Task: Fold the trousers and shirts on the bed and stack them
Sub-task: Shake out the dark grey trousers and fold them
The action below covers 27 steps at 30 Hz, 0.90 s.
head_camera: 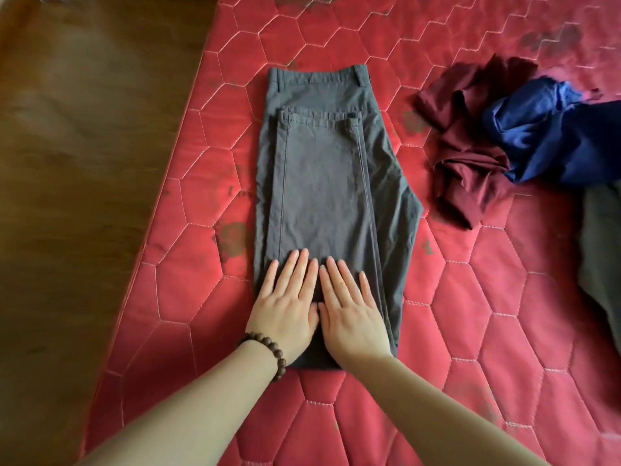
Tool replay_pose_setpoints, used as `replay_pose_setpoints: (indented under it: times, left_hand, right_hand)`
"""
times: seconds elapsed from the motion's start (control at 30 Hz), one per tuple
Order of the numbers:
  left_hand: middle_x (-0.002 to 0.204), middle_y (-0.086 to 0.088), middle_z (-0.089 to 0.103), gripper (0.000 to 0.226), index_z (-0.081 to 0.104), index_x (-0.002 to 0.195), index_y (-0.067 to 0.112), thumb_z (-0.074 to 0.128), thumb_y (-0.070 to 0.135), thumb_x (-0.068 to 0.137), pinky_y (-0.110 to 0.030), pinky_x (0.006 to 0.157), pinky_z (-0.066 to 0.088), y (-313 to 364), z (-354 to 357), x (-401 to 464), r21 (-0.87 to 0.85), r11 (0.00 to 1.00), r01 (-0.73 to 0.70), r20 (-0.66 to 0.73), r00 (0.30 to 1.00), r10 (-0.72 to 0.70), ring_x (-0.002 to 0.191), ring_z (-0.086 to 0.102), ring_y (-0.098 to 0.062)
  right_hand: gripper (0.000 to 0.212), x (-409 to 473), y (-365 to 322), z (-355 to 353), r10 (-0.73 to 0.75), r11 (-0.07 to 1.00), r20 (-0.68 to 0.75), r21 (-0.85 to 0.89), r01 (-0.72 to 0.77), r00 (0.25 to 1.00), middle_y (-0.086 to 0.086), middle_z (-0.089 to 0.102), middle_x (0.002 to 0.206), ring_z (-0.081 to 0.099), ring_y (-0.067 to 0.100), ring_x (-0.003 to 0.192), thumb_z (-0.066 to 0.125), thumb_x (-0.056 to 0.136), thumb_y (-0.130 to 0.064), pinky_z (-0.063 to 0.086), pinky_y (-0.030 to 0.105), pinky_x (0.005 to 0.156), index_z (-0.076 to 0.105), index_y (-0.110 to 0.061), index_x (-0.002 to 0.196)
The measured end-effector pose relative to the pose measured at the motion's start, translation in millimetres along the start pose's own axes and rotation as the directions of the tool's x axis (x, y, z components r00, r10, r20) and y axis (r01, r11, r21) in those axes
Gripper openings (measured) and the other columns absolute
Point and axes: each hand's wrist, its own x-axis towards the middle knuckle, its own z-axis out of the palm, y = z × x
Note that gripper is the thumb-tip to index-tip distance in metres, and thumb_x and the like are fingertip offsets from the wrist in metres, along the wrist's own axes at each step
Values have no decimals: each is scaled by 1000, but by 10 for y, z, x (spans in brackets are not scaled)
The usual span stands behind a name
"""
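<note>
Red quilted mattress point(470, 314), wooden floor at left. Grey trousers point(322, 183) lie centred on it, legs doubled back toward the waistband; unfolded maroon shirt point(467, 163) and blue shirt point(551, 139) heaped well to the right. Step in hand: flattening the near fold. Next probably another fold, needing a grasp of that edge. Left hand point(285, 314), beaded bracelet point(268, 351) on its wrist, and right hand point(353, 317): fingers straight, palms pressing cloth, gripping nothing.
</note>
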Motion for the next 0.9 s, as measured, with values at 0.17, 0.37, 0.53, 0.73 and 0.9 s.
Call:
replay_pose_setpoints:
  times: [0.17, 0.37, 0.53, 0.73, 0.9]
  left_hand:
    - [159, -9, 19, 67, 28, 151, 18, 35, 43, 89, -50, 118, 15, -64, 100, -66, -37, 999, 16, -49, 999, -18, 148, 13, -24]
    - [156, -22, 21, 70, 34, 148, 29, 42, 49, 82, -52, 115, 22, -51, 42, -93, -68, 992, 102, -56, 993, -106, 146, 17, -34]
    - [95, -10, 57, 37, 63, 96, 19, 44, 45, 80, -47, 84, 35, -89, -230, 434, -32, 982, 188, -209, 959, -191, 93, 51, -33]
    - [119, -15, 55, 28, 60, 106, 9, 54, 27, 84, -47, 97, 35, -315, -447, 1515, -109, 983, 144, -362, 916, -175, 115, 48, -35]
    - [156, -18, 23, 60, 32, 148, 12, 43, 38, 95, -49, 118, 12, -503, -266, 1927, -91, 984, 153, -180, 969, -167, 146, 14, -31]
  right_hand:
    - [64, -89, 72, 80, 102, 995, -42, 7, -102, 994, 2, 22, 158, 16, 18, 147, 37, 94, -46, 16, 48, 118, 29, -17, 150]
    - [62, -282, 330, -27, 339, 938, -71, -52, -343, 938, 2, 25, 157, 19, 17, 146, 26, 95, -45, 5, 50, 119, 27, -20, 151]
    - [41, 156, 519, -288, 208, 975, -229, -28, -220, 951, 9, 58, 111, 55, 32, 108, 40, 88, -26, 23, 51, 115, 60, -9, 120]
    - [51, 1163, 654, -433, -4, 1000, -110, 4, 4, 994, 8, 34, 153, 23, 26, 144, 49, 94, -19, 12, 46, 120, 40, -8, 143]
    - [58, 1388, 752, -244, -39, 999, -11, -16, 38, 999, -4, 9, 161, 0, 15, 149, 28, 98, -36, 2, 43, 121, 16, -20, 153]
